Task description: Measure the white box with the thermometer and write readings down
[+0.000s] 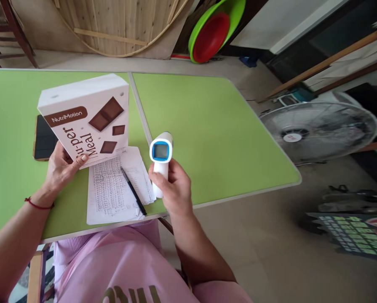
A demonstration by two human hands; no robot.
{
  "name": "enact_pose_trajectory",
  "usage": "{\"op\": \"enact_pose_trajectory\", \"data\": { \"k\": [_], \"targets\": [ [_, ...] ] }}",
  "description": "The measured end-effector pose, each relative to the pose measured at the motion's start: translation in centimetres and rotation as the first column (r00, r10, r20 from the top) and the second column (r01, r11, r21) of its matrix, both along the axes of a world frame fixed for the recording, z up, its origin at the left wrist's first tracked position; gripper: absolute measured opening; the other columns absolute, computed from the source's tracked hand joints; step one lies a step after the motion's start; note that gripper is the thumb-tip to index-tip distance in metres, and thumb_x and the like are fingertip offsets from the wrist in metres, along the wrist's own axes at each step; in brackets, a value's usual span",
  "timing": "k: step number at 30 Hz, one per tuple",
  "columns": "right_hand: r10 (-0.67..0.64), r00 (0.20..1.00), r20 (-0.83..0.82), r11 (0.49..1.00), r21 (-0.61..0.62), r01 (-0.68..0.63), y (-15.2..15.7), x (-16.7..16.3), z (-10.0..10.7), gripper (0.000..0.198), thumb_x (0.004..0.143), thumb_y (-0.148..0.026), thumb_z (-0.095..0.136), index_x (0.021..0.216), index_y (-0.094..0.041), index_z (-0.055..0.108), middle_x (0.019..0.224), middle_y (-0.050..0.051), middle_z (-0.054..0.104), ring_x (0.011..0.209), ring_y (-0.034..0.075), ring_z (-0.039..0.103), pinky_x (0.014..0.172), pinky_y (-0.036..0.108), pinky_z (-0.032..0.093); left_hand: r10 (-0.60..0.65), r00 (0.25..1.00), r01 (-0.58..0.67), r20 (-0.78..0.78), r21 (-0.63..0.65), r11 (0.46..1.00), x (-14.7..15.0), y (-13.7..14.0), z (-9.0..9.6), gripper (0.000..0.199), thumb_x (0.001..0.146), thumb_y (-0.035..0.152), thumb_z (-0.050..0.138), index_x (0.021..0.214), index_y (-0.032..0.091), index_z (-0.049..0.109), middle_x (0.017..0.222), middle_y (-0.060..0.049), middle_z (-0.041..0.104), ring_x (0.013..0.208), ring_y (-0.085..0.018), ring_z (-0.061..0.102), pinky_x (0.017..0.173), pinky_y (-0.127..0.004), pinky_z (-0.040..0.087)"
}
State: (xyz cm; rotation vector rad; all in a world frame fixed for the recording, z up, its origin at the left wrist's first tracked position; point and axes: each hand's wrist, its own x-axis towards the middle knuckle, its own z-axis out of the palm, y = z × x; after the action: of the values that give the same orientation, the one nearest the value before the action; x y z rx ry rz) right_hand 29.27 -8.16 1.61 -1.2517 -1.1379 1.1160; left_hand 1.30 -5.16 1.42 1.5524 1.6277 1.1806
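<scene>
My left hand [62, 166] grips the lower left corner of a white box [109, 143] printed with "NutriMotion" and chocolate pieces. The box is tilted, its front turned toward me. In my right hand [177, 187] is a white infrared thermometer [160, 168], held upright by its handle. Its blue-framed screen faces me and looks blank. Below the box, handwritten paper sheets [108, 202] lie on the green table [207, 126], partly covered by it in my view. A black pen [134, 191] rests on the sheets. Behind the box's left side lies a dark phone [44, 139], partly hidden.
Off the table's right end stands a fan [317, 130]. Green and red basins [210, 35] lean beyond the far edge, beside a round wooden tabletop [118, 25]. A wooden chair [13, 33] is at the far left. A printed sign or bag [352, 233] is at lower right.
</scene>
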Motion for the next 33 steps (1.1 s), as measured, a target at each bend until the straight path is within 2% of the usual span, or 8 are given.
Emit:
{"op": "enact_pose_trajectory", "data": {
  "k": [3,7,13,16,21,24,27,33],
  "targets": [
    [-0.010,0.960,0.281,1.000,0.007,0.009,2.0,2.0,-0.9,0.052,0.068,-0.043,0.076,0.113,-0.021,0.063,0.091,0.004,0.071,0.073,0.019,0.063,0.064,0.034,0.054,0.039,0.990,-0.034,-0.135,0.037,0.999,-0.2,0.1,-0.3,0.064,0.073,0.066,0.072,0.113,0.017,0.056,0.107,-0.012,0.066,0.089,-0.027,0.065,0.069,-0.036,0.054],
    [0.058,0.755,0.653,0.993,0.043,-0.113,4.1,3.9,-2.4,0.047,0.070,-0.042,0.070,0.111,-0.019,0.067,0.098,0.010,0.068,0.084,0.025,0.064,0.073,0.040,0.054,-0.012,0.976,0.018,-0.218,0.027,0.999,-0.5,0.2,-0.6,0.065,0.078,0.062,0.070,0.124,0.019,0.053,0.110,-0.011,0.065,0.079,-0.023,0.063,0.065,-0.033,0.053],
    [0.010,0.476,0.879,0.961,0.123,-0.249,5.6,4.4,-3.8,0.046,0.077,-0.032,0.066,0.120,-0.018,0.065,0.105,0.014,0.066,0.095,0.030,0.062,0.079,0.043,0.056,-0.021,0.976,0.025,-0.215,0.019,0.999,-0.6,0.4,-0.5,0.059,0.080,0.056,0.069,0.124,0.021,0.054,0.098,-0.006,0.065,0.068,-0.018,0.056,0.060,-0.030,0.050],
    [-0.020,0.408,0.913,0.940,0.156,-0.302,6.1,4.4,-4.2,0.046,0.077,-0.028,0.065,0.123,-0.017,0.065,0.107,0.015,0.065,0.099,0.030,0.060,0.084,0.045,0.056,-0.022,0.978,0.026,-0.209,0.018,0.999,-0.6,0.5,-0.5,0.048,0.080,0.054,0.069,0.113,0.021,0.058,0.098,-0.006,0.064,0.071,-0.018,0.057,0.063,-0.030,0.049],
    [-0.126,0.402,0.907,0.922,0.256,-0.289,6.1,4.1,-3.7,0.048,0.077,-0.033,0.070,0.120,-0.013,0.064,0.113,0.019,0.063,0.104,0.034,0.059,0.089,0.052,0.053,-0.011,0.966,0.022,-0.257,0.039,0.999,-0.7,0.7,-0.9,0.039,0.083,0.050,0.067,0.107,0.021,0.058,0.102,-0.007,0.062,0.083,-0.023,0.059,0.071,-0.035,0.049],
    [-0.215,0.515,0.830,0.884,0.390,-0.259,4.6,3.0,-2.8,0.035,0.083,-0.037,0.068,0.112,-0.017,0.065,0.111,0.016,0.064,0.100,0.030,0.061,0.088,0.050,0.054,-0.013,0.955,0.032,-0.295,0.059,0.998,-0.9,0.7,-1.1,0.035,0.083,0.047,0.067,0.103,0.021,0.057,0.102,-0.008,0.060,0.092,-0.026,0.059,0.074,-0.038,0.050],
    [-0.045,0.615,0.787,0.864,0.340,-0.372,2.4,1.1,-2.2,0.017,0.089,-0.035,0.064,0.100,-0.022,0.064,0.086,0.007,0.067,0.076,0.020,0.062,0.072,0.037,0.054,-0.001,0.941,0.038,-0.339,0.101,0.994,-1.0,0.8,-1.0,0.033,0.083,0.048,0.069,0.099,0.021,0.056,0.103,-0.010,0.059,0.102,-0.030,0.057,0.075,-0.040,0.051],
    [0.128,0.576,0.807,0.871,0.187,-0.454,0.3,-1.4,-2.2,0.020,0.086,-0.021,0.061,0.106,-0.022,0.065,0.073,0.002,0.064,0.066,0.017,0.058,0.061,0.031,0.047,-0.048,0.939,0.077,-0.340,0.072,0.994,-0.8,1.0,-0.2,0.033,0.086,0.047,0.066,0.098,0.020,0.051,0.104,-0.007,0.052,0.099,-0.024,0.052,0.064,-0.033,0.045]
  ]
}}
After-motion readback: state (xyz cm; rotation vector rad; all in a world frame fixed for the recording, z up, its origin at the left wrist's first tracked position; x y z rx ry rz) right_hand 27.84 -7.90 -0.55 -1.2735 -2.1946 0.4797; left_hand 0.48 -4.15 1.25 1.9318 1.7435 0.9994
